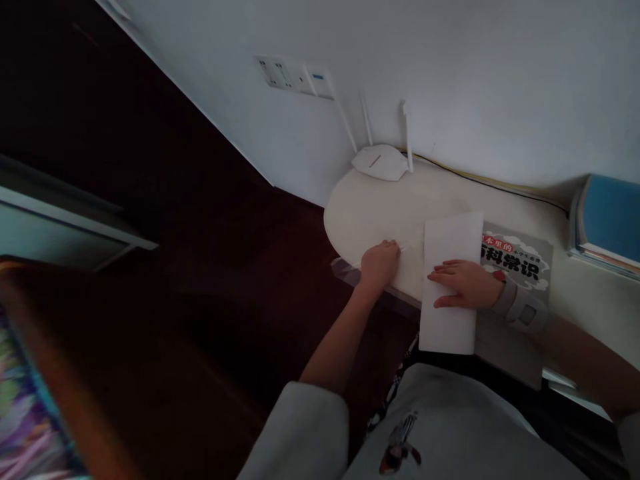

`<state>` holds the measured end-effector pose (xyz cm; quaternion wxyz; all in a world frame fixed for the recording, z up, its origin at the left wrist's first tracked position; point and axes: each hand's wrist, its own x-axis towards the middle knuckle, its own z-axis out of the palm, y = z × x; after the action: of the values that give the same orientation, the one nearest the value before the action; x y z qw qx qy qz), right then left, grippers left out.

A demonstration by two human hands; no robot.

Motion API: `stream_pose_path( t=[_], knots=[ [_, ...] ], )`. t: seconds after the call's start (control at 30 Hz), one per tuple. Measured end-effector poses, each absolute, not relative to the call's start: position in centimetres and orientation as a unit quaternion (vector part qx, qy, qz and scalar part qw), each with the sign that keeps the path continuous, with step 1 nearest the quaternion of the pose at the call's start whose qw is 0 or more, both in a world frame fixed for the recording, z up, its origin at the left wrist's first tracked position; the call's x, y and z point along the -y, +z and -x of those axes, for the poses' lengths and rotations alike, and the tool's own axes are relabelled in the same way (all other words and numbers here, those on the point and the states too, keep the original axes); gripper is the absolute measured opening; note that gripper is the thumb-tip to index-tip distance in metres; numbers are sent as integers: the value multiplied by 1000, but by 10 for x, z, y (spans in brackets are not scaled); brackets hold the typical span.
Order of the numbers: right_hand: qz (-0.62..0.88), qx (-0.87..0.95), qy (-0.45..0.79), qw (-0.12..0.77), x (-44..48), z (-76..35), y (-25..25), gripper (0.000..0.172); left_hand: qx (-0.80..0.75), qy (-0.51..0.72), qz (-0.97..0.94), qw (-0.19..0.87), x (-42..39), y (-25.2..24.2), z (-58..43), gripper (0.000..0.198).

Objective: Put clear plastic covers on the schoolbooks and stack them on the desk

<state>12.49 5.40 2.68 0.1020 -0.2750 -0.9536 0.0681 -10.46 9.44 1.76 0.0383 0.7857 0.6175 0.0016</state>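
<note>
My right hand point(465, 285) lies flat with its fingers apart on a white folded sheet point(450, 237), pressing it down. That sheet covers the left part of a grey book point(533, 250) with printed Chinese characters, which sticks out past the table's front edge. To the left, my left hand point(379, 267) rests on the table with its fingers closed together at a clear plastic film point(345, 271). The film hangs over the table's edge and glints beside the fingertips; how the fingers hold it is partly hidden.
A white router point(381, 162) with upright antennas stands at the back of the white table point(355, 213), its cables running along the wall. Stacked books with a blue cover point(613, 217) are at the right. Wall sockets point(287, 75) sit above. Dark floor lies left.
</note>
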Motion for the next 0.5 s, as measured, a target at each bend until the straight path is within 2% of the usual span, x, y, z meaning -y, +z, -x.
stream_pose_path(
  t=[0.17, 0.3, 0.5],
  knots=[
    [274, 952, 79, 112, -54, -128, 24, 61, -669, 13, -741, 53, -96, 20, 107, 34],
    [270, 952, 74, 125, -54, -128, 24, 56, -605, 7, -792, 87, -101, 33, 98, 30],
    [267, 954, 69, 119, -54, -126, 28, 55, -530, -133, -830, 113, -122, 57, 83, 35]
  ],
)
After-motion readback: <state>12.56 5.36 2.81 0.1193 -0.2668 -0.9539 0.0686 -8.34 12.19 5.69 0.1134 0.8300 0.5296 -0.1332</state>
